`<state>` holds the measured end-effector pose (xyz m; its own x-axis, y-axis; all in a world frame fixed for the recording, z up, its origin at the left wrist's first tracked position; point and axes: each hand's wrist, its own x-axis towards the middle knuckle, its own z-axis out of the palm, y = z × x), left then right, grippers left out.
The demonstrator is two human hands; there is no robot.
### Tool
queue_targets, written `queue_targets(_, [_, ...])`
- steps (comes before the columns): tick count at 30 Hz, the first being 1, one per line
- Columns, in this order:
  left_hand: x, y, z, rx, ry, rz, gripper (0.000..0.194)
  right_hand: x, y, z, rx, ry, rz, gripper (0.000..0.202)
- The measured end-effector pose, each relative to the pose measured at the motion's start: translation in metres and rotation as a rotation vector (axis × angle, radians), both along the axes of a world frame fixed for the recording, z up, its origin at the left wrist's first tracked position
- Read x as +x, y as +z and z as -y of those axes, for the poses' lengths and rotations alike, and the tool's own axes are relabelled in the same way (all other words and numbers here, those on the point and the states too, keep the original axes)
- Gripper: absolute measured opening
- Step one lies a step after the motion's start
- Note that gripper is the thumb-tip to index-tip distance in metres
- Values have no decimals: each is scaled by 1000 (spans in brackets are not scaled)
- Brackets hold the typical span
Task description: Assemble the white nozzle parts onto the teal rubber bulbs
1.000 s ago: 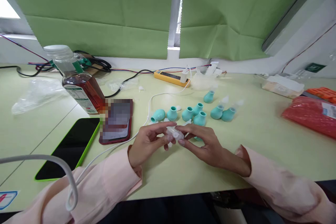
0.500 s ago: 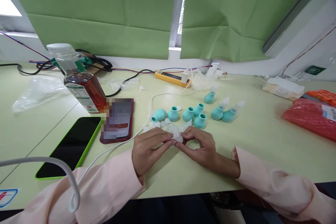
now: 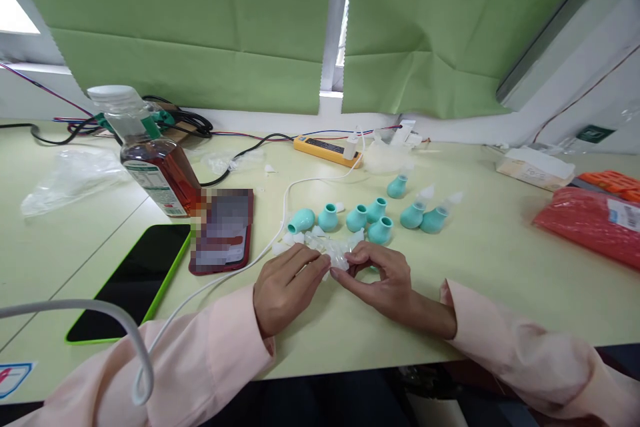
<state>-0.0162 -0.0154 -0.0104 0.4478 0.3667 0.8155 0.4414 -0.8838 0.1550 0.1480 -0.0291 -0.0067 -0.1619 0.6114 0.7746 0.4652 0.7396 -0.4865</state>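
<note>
My left hand (image 3: 290, 288) and my right hand (image 3: 383, 280) meet near the table's front edge, fingertips pinched together. Between them is a small translucent white plastic piece (image 3: 338, 259); its exact shape is partly hidden by the fingers. More translucent nozzle tips (image 3: 315, 238) lie in a loose heap just beyond my fingertips. Behind these stand several teal rubber bulbs (image 3: 357, 218) with open necks, one of them a bulb lying on its side (image 3: 301, 221). To the right, bulbs with clear tips fitted (image 3: 413, 215) stand apart from the others.
At left are a green-edged phone (image 3: 135, 280), a phone in a red case (image 3: 225, 233) and a bottle of amber liquid (image 3: 160, 177). A white cable (image 3: 273, 240) runs to a yellow power strip (image 3: 325, 151). A red plastic packet (image 3: 585, 223) lies at right.
My left fingers have shifted slightly and curled in around the translucent piece. My right hand stays nearly in place. The bulbs have not moved on the table.
</note>
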Motion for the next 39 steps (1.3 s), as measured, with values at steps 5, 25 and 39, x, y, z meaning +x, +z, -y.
queue_targets(5, [-2,-2,0,91,77,-147,15,3,2,0,35,0,60,21])
queue_targets(25, [3,10,9,-592,31,-76,9,6,1,-3,117,-33,111,21])
queue_targets(39, [-5,23,-11,-1535,-517,348,22,12,4,-12,45,-81,94,19])
